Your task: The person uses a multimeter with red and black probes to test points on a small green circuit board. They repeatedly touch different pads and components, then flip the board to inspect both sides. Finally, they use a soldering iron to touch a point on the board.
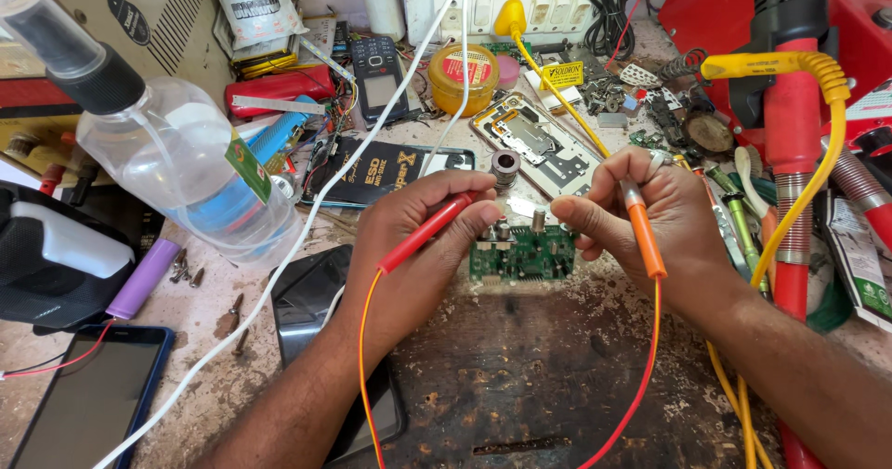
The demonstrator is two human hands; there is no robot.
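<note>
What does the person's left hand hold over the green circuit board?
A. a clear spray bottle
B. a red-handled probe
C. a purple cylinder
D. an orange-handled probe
B: the left hand grips a red-handled probe whose tip points toward the green circuit board, while the orange-handled probe sits in the right hand; the purple cylinder and the clear spray bottle lie untouched off to the left.
</note>
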